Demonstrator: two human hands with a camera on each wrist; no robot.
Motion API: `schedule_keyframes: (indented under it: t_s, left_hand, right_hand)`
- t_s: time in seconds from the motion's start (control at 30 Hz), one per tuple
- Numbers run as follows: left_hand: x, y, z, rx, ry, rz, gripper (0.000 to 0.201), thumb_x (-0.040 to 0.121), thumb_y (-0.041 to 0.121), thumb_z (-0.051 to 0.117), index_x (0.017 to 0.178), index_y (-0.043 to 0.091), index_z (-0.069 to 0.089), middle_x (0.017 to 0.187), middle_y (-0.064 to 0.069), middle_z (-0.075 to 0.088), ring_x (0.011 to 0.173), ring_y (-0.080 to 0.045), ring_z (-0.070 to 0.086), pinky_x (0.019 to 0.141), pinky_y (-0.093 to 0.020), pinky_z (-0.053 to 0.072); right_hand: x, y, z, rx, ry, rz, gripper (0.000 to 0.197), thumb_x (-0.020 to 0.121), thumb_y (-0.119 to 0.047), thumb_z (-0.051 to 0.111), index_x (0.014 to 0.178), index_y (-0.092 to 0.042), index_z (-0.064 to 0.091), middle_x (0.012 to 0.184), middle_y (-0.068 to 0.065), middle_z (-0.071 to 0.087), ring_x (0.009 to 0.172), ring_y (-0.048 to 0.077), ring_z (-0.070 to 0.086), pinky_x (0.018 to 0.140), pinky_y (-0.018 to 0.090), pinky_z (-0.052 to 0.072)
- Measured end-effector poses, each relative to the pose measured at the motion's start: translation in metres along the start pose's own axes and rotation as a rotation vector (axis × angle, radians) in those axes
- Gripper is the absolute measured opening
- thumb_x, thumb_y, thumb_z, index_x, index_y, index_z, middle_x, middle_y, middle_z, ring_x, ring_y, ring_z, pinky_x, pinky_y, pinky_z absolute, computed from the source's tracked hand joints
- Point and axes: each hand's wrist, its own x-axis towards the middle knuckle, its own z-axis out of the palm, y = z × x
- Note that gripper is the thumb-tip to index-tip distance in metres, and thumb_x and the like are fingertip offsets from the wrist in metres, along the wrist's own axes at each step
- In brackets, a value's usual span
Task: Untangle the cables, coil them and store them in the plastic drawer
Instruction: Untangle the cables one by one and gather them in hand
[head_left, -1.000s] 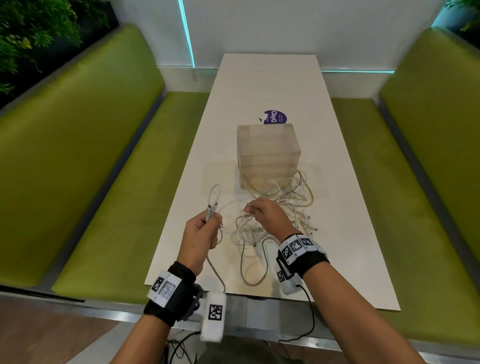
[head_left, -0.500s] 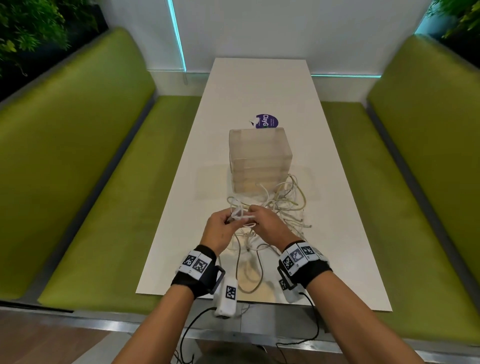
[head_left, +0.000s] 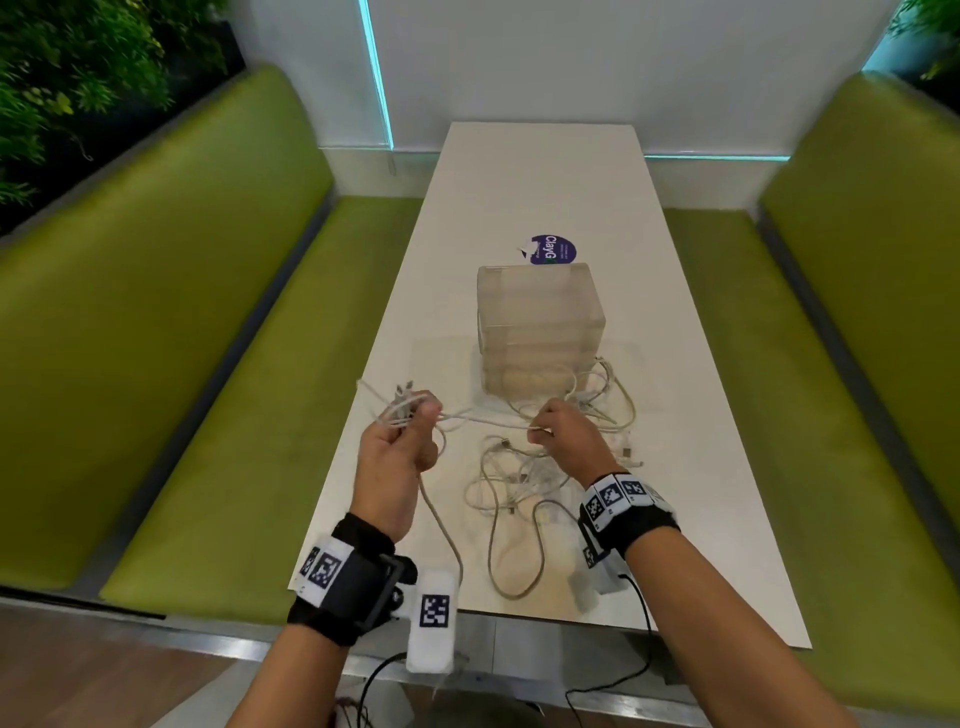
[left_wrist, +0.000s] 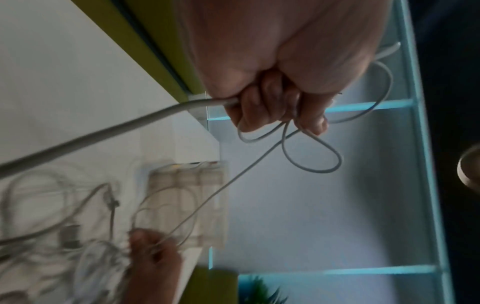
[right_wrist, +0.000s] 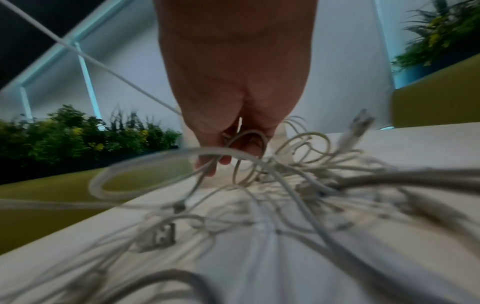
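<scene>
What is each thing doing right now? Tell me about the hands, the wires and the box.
left hand: grips a bunch of cable loops
right hand: pinches one cable strand
cable pile: tangled, lying on the table
plastic drawer: upright, drawers shut

Head view downward over table (head_left: 545, 171); wrist views close (shared cables (head_left: 524, 483)).

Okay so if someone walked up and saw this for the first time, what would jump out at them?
Probably the messy tangle of white cables sprawled across the near end of the white table, in front of the frosted plastic drawer. Next, the two hands pulling one cable taut above it: the left hand grips a bunch of loops, the right hand pinches the strand. Bright green benches flank the table.
</scene>
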Motion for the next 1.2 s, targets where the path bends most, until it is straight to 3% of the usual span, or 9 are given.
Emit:
schedule_keyframes:
  t_s: [0.1, 0.27, 0.37, 0.57, 0.67, 0.8, 1.0, 1.13, 1.2]
  left_hand:
    - [0.007, 0.018, -0.02, -0.028, 0.068, 0.072, 0.019, 0.092, 0.01, 0.055, 0.076, 0.019, 0.061, 0.054, 0.013, 0.034, 0.045, -0.004, 0.022, 0.045, -0.018, 0.021]
    - [0.021, -0.009, -0.013, 0.359, 0.003, -0.008, 0.008, 0.092, 0.012, 0.058, 0.096, 0.009, 0.065, 0.059, 0.015, 0.054, 0.048, 0.003, 0.042, 0.049, -0.012, 0.035]
    - [0.025, -0.042, 0.004, 0.593, -0.156, -0.055, 0.021, 0.09, 0.023, 0.063, 0.095, 0.003, 0.063, 0.08, -0.006, 0.062, 0.07, -0.013, 0.054, 0.067, -0.027, 0.043]
    - [0.035, -0.069, 0.03, 0.719, -0.241, -0.159, 0.031, 0.087, 0.039, 0.064, 0.091, 0.008, 0.067, 0.086, -0.009, 0.071, 0.082, -0.024, 0.064, 0.076, -0.038, 0.048]
    - [0.036, -0.071, 0.032, 0.687, -0.293, -0.248, 0.026, 0.088, 0.035, 0.065, 0.087, 0.009, 0.069, 0.074, 0.002, 0.066, 0.072, -0.013, 0.059, 0.067, -0.029, 0.043]
    - [0.032, -0.064, 0.04, 0.634, -0.254, -0.305, 0.023, 0.089, 0.02, 0.064, 0.067, 0.017, 0.058, 0.039, 0.016, 0.046, 0.039, 0.004, 0.043, 0.045, -0.012, 0.029]
    - [0.032, -0.054, 0.043, 0.78, -0.256, -0.261, 0.024, 0.087, 0.013, 0.058, 0.063, 0.015, 0.059, 0.055, 0.004, 0.048, 0.051, -0.011, 0.04, 0.048, -0.021, 0.029]
    - [0.036, -0.043, 0.023, 0.707, -0.153, -0.256, 0.021, 0.088, 0.011, 0.057, 0.073, -0.001, 0.064, 0.065, -0.008, 0.051, 0.062, -0.02, 0.042, 0.06, -0.028, 0.032]
    - [0.035, -0.039, 0.012, 0.697, -0.151, -0.253, 0.021, 0.088, 0.012, 0.057, 0.07, 0.002, 0.06, 0.066, -0.01, 0.046, 0.064, -0.019, 0.039, 0.061, -0.03, 0.03]
  right_hand:
    - [-0.001, 0.012, -0.004, 0.036, 0.011, 0.009, 0.015, 0.087, -0.003, 0.059, 0.093, 0.002, 0.072, 0.097, 0.016, 0.062, 0.092, 0.031, 0.06, 0.077, 0.034, 0.044]
    - [-0.005, -0.005, -0.006, 0.087, 0.031, -0.088, 0.029, 0.084, 0.006, 0.05, 0.099, -0.005, 0.072, 0.095, 0.011, 0.067, 0.093, 0.028, 0.062, 0.082, 0.038, 0.048]
    - [-0.007, -0.021, -0.006, 0.094, 0.035, -0.138, 0.036, 0.082, 0.008, 0.047, 0.105, -0.004, 0.071, 0.096, 0.012, 0.068, 0.092, 0.025, 0.061, 0.077, 0.033, 0.046]
    - [-0.012, -0.031, -0.002, 0.007, 0.028, -0.237, 0.039, 0.077, -0.019, 0.04, 0.097, -0.012, 0.074, 0.073, 0.011, 0.057, 0.069, 0.017, 0.044, 0.063, 0.027, 0.028]
    - [-0.013, -0.033, -0.004, -0.032, -0.005, -0.239, 0.039, 0.078, -0.026, 0.042, 0.09, -0.008, 0.074, 0.076, 0.014, 0.06, 0.069, 0.021, 0.048, 0.063, 0.028, 0.03]
    - [-0.01, -0.037, -0.006, -0.138, -0.017, -0.237, 0.028, 0.084, -0.02, 0.049, 0.09, -0.002, 0.07, 0.082, 0.016, 0.064, 0.078, 0.029, 0.059, 0.062, 0.029, 0.034]
    - [-0.007, -0.033, 0.003, -0.145, 0.074, -0.233, 0.013, 0.083, -0.012, 0.058, 0.095, -0.01, 0.064, 0.092, 0.008, 0.065, 0.084, 0.027, 0.062, 0.067, 0.037, 0.05]
    - [-0.003, -0.012, 0.003, -0.118, 0.141, -0.141, 0.015, 0.088, -0.021, 0.062, 0.096, -0.01, 0.069, 0.101, 0.002, 0.06, 0.09, 0.022, 0.06, 0.067, 0.031, 0.043]
    - [-0.002, -0.01, 0.003, -0.111, 0.129, -0.144, 0.016, 0.088, -0.025, 0.063, 0.093, -0.011, 0.07, 0.1, -0.001, 0.06, 0.089, 0.018, 0.059, 0.066, 0.028, 0.039]
